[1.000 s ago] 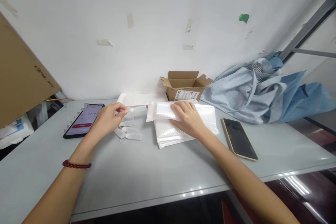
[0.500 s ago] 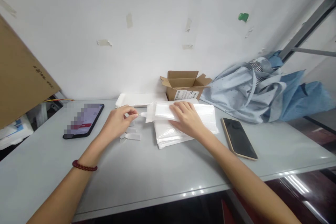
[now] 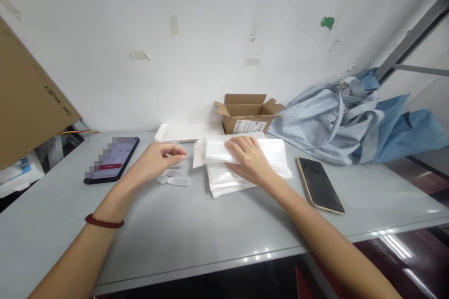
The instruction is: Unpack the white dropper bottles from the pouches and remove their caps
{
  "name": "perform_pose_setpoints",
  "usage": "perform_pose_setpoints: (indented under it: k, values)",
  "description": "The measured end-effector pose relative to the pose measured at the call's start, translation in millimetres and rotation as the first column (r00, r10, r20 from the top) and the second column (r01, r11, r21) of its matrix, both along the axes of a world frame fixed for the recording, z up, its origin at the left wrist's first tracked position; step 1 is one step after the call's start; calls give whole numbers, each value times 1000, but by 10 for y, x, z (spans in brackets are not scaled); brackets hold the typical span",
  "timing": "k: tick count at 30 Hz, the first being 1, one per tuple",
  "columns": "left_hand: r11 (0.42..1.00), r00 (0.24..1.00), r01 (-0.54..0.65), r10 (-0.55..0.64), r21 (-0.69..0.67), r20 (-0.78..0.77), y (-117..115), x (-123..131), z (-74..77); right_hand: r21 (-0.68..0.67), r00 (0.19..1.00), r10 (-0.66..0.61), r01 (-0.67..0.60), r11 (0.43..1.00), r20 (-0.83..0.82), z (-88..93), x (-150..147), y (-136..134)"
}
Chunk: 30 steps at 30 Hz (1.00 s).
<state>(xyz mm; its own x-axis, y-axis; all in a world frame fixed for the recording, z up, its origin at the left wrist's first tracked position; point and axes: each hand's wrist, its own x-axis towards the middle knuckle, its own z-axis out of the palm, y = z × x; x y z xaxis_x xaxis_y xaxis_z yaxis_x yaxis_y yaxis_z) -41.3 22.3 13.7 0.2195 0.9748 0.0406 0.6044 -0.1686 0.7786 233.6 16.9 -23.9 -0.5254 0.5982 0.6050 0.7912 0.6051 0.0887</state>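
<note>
My right hand lies over a narrow white packet, its fingers and thumb curled round the packet's sides. That packet rests on a stack of white plastic-wrapped pieces; the wrapping looks clear and wrinkled. A pale flap stands up at the packet's left end. Just left of the flap, and apart from it, is my left hand, with thumb and forefinger pinched together. Whatever may be between those fingertips is too small to make out. Small translucent strips lie on the table below the left hand.
On the grey table are a phone with a lit screen at left and a dark-screened phone at right. Behind stand an open cardboard box and a flat white box. Blue fabric fills the back right.
My left hand has let go of the small white tab at the packet's left end and moved slightly away. The flap there now stands up. My right hand stays in place.
</note>
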Motion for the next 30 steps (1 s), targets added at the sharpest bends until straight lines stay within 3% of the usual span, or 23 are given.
perform_pose_setpoints:
  k: [3, 7, 12, 17, 21, 23, 26, 28, 30]
  values:
    - [988, 973, 111, -131, -111, -191, 20, -148, 44, -12, 1000, -5, 5, 1000, -4, 0, -1, 0]
    - [941, 881, 260, -324, -218, -346, -44, -77, -31, -18, 1000, -13, 13, 1000, -5, 3, -12, -2]
    - [951, 853, 285, -308, -117, -422, -128, 99, -140, -22, 1000, -17, 17, 1000, 2, 0, -12, 0]
    - [954, 927, 291, -299, -71, -226, -170, 79, 49, -23, 1000, -9, 9, 1000, 0, -13, -1, 8]
    - [996, 996, 77, -80, 49, 49, -199, 29, 224, -36, 1000, -8, 7, 999, -11, -13, 1, 8]
    - [990, 978, -50, 22, 132, 206, -200, 16, 256, -43, 1000, -5, 4, 999, -21, -11, 2, 8]
    - [966, 919, -152, 60, 209, 389, -181, 13, 245, -53, 999, -2, 0, 999, -33, -12, 9, 14]
    - [969, 923, -147, 62, 200, 379, -161, 28, 199, -60, 999, -4, 1, 998, -39, -18, 13, 20]
    - [977, 966, -114, 67, 181, 248, -138, 68, 114, -63, 999, -2, -1, 998, -44, -27, 15, 24]
